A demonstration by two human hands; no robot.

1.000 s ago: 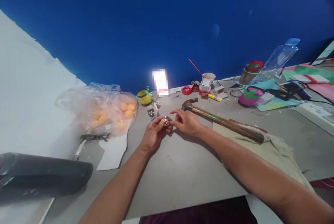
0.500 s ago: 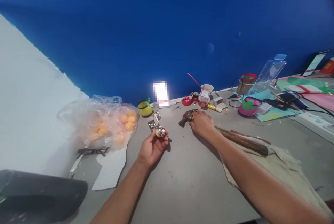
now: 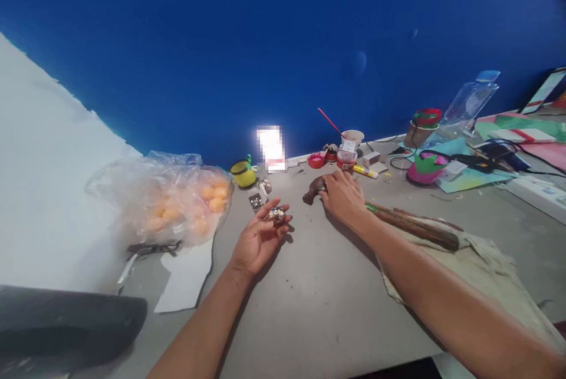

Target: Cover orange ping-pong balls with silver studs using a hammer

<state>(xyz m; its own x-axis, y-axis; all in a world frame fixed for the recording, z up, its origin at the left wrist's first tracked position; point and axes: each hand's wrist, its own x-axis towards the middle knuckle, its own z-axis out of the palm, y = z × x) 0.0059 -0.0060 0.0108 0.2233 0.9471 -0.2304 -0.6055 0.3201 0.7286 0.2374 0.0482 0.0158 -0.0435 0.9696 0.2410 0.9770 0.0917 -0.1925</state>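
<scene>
My left hand (image 3: 259,243) is palm up in the middle of the table, its fingers and thumb round a small shiny ball (image 3: 277,214) with a mirror-like, faceted surface. My right hand (image 3: 344,197) is closed over a claw hammer (image 3: 413,227) near its dark metal head, which sticks out to the left of the fingers. The hammer's wooden handle runs back to the right, its end over a beige cloth (image 3: 460,276). Just beyond my left hand lie a small sheet of mirror-like tiles (image 3: 256,202) and another shiny piece (image 3: 265,185).
A clear plastic bag (image 3: 177,190) of orange balls lies left, beside white paper (image 3: 188,279). Along the blue wall stand a yellow cup (image 3: 243,174), a paper cup (image 3: 352,138), a glue stick (image 3: 365,172) and a clear bottle (image 3: 471,102). A power strip (image 3: 539,202) lies right.
My left hand has turned the shiny ball and its fingers have spread further around it. My right hand stays on the hammer. The view has shifted slightly.
</scene>
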